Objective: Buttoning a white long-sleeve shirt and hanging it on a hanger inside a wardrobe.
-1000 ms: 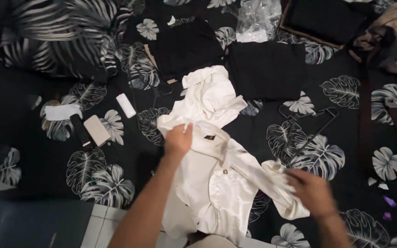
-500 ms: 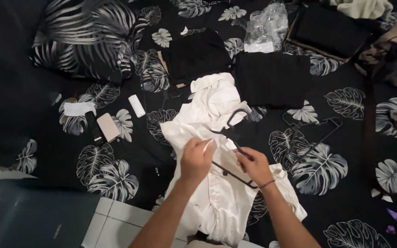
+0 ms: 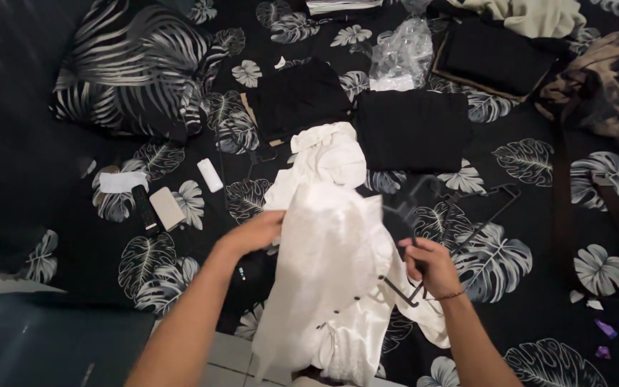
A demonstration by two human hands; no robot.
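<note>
White shirt: a satiny white shirt (image 3: 331, 272) is lifted off the bed in front of the person, its fabric blurred and bunched, the lower part hanging toward the bed's near edge.
Black hanger: a thin black hanger (image 3: 404, 287) sits against the shirt's right side, part of it hidden by the cloth.
Left hand: the left hand (image 3: 256, 233) is at the shirt's upper left edge, fingers curled into the fabric and gripping it.
Right hand: the right hand (image 3: 431, 266) is closed around the black hanger just beside the shirt; a thin bracelet shows at the wrist.
Second white garment: a crumpled white garment (image 3: 327, 154) lies just beyond the lifted shirt.
Folded black clothes: two folded black pieces (image 3: 413, 129) lie farther up, side by side.
Spare hangers: more black hangers (image 3: 485, 211) lie to the right of the shirt.
Plastic bag: a clear crumpled bag (image 3: 402, 54) lies above the folded clothes.
Small items: a remote (image 3: 143, 208) and a beige flat case (image 3: 167, 208) lie well to the left.
Bedsheet: a black sheet with pale leaf print (image 3: 531, 287) lies under everything.
</note>
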